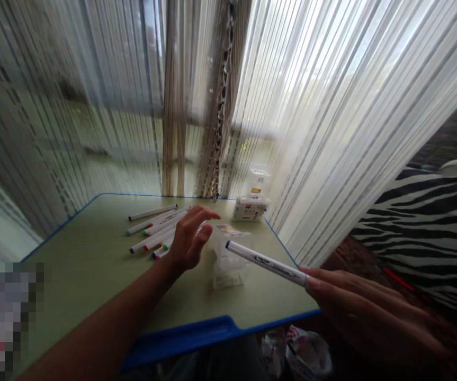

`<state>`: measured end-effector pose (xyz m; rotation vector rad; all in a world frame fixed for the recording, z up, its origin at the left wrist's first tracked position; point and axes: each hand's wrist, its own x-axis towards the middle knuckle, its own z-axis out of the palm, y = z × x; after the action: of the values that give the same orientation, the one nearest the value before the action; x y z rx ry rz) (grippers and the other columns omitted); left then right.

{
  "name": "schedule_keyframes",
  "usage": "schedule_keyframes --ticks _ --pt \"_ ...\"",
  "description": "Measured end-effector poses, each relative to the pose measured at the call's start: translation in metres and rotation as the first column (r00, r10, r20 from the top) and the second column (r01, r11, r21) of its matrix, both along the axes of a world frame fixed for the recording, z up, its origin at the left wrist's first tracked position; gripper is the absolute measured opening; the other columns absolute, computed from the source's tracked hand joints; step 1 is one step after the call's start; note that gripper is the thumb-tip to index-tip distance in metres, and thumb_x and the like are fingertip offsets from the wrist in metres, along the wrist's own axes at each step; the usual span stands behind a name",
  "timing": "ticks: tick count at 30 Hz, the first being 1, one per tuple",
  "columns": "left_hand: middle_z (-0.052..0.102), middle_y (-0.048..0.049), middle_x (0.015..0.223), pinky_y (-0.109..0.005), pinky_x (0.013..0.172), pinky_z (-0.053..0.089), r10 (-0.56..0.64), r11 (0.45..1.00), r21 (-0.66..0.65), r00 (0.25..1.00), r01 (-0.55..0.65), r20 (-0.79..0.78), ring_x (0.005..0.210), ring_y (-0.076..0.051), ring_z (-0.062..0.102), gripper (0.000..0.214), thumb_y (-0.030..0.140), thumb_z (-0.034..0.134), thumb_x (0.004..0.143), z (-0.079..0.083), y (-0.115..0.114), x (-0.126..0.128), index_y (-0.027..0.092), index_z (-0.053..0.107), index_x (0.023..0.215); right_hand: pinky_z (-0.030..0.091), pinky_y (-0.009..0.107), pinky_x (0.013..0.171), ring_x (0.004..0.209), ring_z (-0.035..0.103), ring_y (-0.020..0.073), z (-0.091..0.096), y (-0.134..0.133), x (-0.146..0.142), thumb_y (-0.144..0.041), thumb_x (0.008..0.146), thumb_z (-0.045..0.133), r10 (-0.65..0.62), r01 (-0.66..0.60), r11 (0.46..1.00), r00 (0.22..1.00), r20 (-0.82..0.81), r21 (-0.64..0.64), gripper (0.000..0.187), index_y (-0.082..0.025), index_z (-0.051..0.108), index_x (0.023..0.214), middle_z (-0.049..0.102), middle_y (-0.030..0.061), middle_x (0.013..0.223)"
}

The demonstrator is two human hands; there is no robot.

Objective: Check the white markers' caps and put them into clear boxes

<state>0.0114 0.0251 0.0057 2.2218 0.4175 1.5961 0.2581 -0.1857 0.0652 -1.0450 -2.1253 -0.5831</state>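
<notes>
A white marker (pixel 266 263) with a blue end is pinched by its other end in my right hand (pixel 355 299). It points left and slants over the front right of the table. My left hand (pixel 191 235) is raised with thumb and fingers apart, nothing between them. Just right of it stands a clear plastic box (pixel 232 248), partly behind the marker. Beyond and left of my left hand lie several white markers (pixel 159 230) with coloured ends, side by side on the table; my hand hides some of them.
The pale green table (pixel 81 275) has a blue rim and a blue front tray (pixel 184 336). At the back right corner stands a filled clear box (pixel 251 208) with its lid up. Striped curtains (pixel 311 106) hang behind. Plastic bags (pixel 307 349) sit below the front edge.
</notes>
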Motion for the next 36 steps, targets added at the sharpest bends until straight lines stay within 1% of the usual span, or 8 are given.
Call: schedule_keyframes --ticks 5,8,11,17,21,25,32,36 --pt "0.068 -0.0136 0.108 -0.043 0.091 0.045 -0.118 0.991 0.060 0.992 0.121 -0.053 0.103 -0.028 0.061 0.038 0.039 0.042 0.094 0.003 -0.006 0.005 0.016 0.068 0.110 0.066 0.027 0.075 0.089 0.077 0.0230 -0.010 -0.009 0.007 -0.005 0.083 0.065 -0.014 0.013 0.998 1.000 -0.010 -0.058 0.049 -0.023 0.068 0.128 0.077 0.0076 0.110" --pt "0.068 -0.0135 0.107 -0.042 0.089 0.046 -0.167 0.981 0.087 0.981 0.176 -0.099 0.102 -0.028 0.061 0.033 0.032 0.048 0.091 0.002 -0.008 0.007 0.015 0.069 0.110 0.064 0.024 0.077 0.088 0.077 0.0204 -0.012 -0.003 0.004 -0.002 0.080 0.069 0.004 -0.008 0.994 0.999 -0.039 -0.104 0.051 -0.022 0.067 0.127 0.077 0.0069 0.107" --pt "0.069 -0.0142 0.107 -0.043 0.090 0.046 -0.172 0.977 0.101 0.976 0.186 -0.131 0.102 -0.028 0.061 0.031 0.027 0.048 0.090 0.001 -0.009 0.007 0.014 0.070 0.109 0.063 0.021 0.074 0.079 0.077 0.0175 -0.012 0.007 -0.004 -0.001 0.079 0.070 0.000 -0.006 0.995 0.998 -0.062 -0.097 0.048 -0.022 0.067 0.123 0.079 0.0043 0.097" --pt "0.070 -0.0151 0.109 -0.045 0.089 0.049 -0.220 0.968 0.102 0.969 0.231 -0.111 0.104 -0.028 0.062 0.036 0.025 0.045 0.091 -0.001 -0.005 0.004 0.013 0.071 0.113 0.060 0.018 0.062 0.060 0.072 0.0129 -0.018 0.028 -0.027 -0.011 0.084 0.070 -0.044 0.031 0.991 0.994 -0.101 -0.132 0.029 -0.020 0.068 0.111 0.076 0.0013 0.076" --pt "0.071 -0.0148 0.112 -0.046 0.091 0.049 -0.264 0.953 0.120 0.957 0.278 -0.122 0.106 -0.028 0.063 0.038 0.023 0.047 0.091 -0.001 -0.001 0.003 0.014 0.069 0.120 0.058 0.018 0.059 0.052 0.067 0.0115 -0.023 0.040 -0.046 -0.015 0.084 0.073 -0.085 0.067 0.991 0.984 -0.156 -0.115 0.017 -0.020 0.069 0.099 0.074 0.0001 0.070" --pt "0.072 -0.0150 0.111 -0.046 0.088 0.051 -0.273 0.943 0.153 0.949 0.296 -0.156 0.103 -0.028 0.063 0.038 0.023 0.049 0.089 -0.002 0.001 0.003 0.014 0.067 0.122 0.056 0.018 0.059 0.050 0.065 0.0103 -0.026 0.051 -0.063 -0.017 0.084 0.073 -0.118 0.095 0.988 0.973 -0.198 -0.121 0.009 -0.017 0.070 0.092 0.073 -0.0005 0.068" --pt "0.071 -0.0183 0.109 -0.046 0.086 0.052 -0.270 0.943 0.150 0.945 0.298 -0.185 0.100 -0.029 0.064 0.040 0.021 0.049 0.087 -0.003 0.000 0.003 0.009 0.066 0.122 0.050 0.022 0.054 0.051 0.066 0.0119 -0.039 0.061 -0.075 -0.027 0.085 0.074 -0.154 0.110 0.970 0.969 -0.194 -0.216 0.018 -0.013 0.073 0.097 0.071 -0.0005 0.065" --pt "0.071 -0.0179 0.108 -0.045 0.084 0.053 -0.261 0.946 0.149 0.948 0.289 -0.180 0.099 -0.029 0.065 0.040 0.021 0.049 0.087 -0.002 -0.002 0.002 0.010 0.066 0.121 0.051 0.022 0.059 0.058 0.070 0.0135 -0.041 0.065 -0.079 -0.027 0.089 0.070 -0.149 0.107 0.969 0.972 -0.183 -0.221 0.019 -0.012 0.072 0.100 0.074 0.0020 0.071"
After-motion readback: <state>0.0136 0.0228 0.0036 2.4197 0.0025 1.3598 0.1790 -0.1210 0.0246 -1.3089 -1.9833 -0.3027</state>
